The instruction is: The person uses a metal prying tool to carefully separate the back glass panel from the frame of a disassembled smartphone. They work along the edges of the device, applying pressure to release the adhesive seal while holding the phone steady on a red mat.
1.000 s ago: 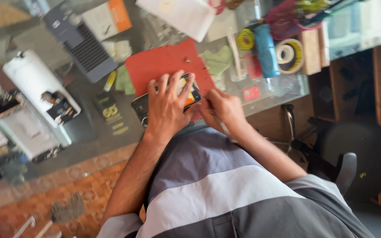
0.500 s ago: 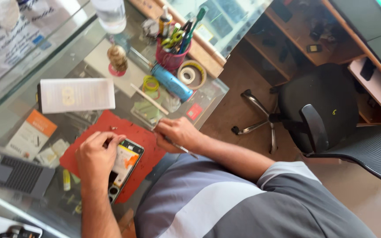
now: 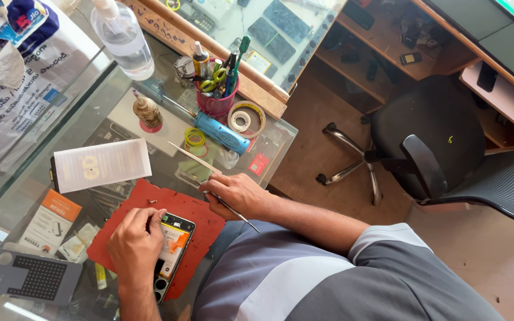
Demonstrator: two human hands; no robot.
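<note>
The left hand [image 3: 135, 241] lies curled on the opened phone [image 3: 171, 252], fingertips pressing its upper edge and pinning it to the red mat [image 3: 176, 205]; it grips nothing else. The phone's long axis runs from near the body up and away toward the desk's far side, tilted slightly right, with its camera end nearest the torso. The right hand [image 3: 233, 193] sits just right of and beyond the phone, closed loosely around a thin metal tool [image 3: 233, 213] whose shaft slants back toward the person's chest; whether its tip is a blade or a point cannot be told. The left hand is on the phone, the right close beside it but apart. The mat rests on a glass desktop [image 3: 269, 139] crowded with a white flat box [image 3: 101, 164], a red pen cup [image 3: 216, 102], a blue cylinder [image 3: 221, 134], tape rolls [image 3: 246, 120] and a clear bottle [image 3: 123, 41]. Past the desk's edge stand a black swivel chair [image 3: 423, 139] on a brown floor and wooden shelving [image 3: 400, 35].
</note>
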